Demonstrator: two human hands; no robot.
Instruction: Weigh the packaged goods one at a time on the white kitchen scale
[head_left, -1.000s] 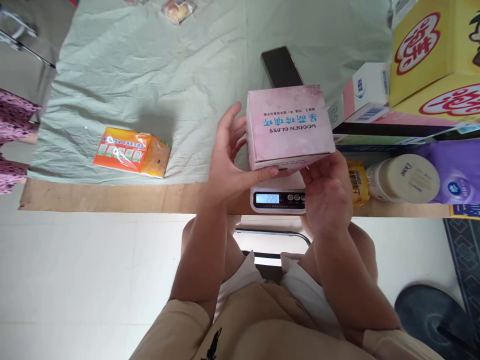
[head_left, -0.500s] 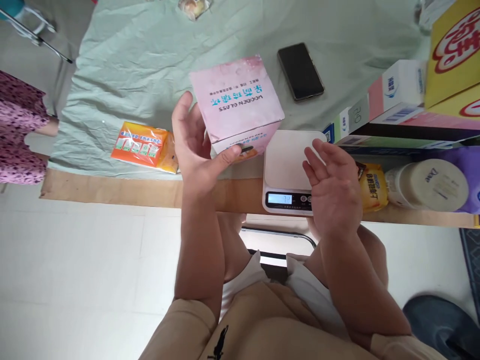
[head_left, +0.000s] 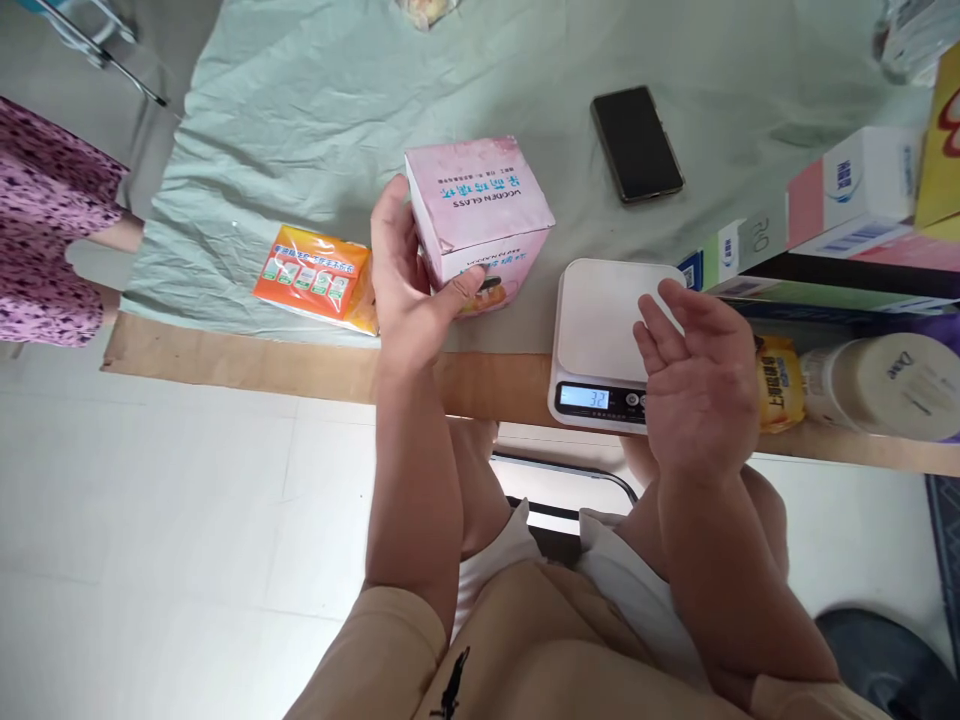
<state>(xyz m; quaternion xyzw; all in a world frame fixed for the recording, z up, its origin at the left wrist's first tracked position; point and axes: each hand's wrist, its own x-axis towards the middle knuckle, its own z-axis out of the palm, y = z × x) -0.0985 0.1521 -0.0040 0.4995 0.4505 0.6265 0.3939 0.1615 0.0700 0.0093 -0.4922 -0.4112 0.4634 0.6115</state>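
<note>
My left hand point(head_left: 411, 280) grips a pink cardboard box point(head_left: 480, 205) printed "WOODEN GLASS", holding it by its left side and front, low over the pale green tablecloth point(head_left: 315, 130). An orange snack packet point(head_left: 319, 275) lies just left of that hand. My right hand point(head_left: 701, 375) hovers open, fingers spread, over the right edge of a white digital kitchen scale point(head_left: 604, 320). The scale's platform is bare and its blue display is lit.
A black phone point(head_left: 636, 143) lies flat behind the scale. Stacked cartons point(head_left: 840, 190), a yellow packet point(head_left: 780, 385) and a white jar point(head_left: 889, 375) crowd the right side. The table's wooden front edge point(head_left: 247, 355) runs below the cloth. A person in purple patterned clothing point(head_left: 45, 220) is at far left.
The pink box has come off the scale and moved left and down toward the cloth in my left hand. My right hand let go and stays open by the scale.
</note>
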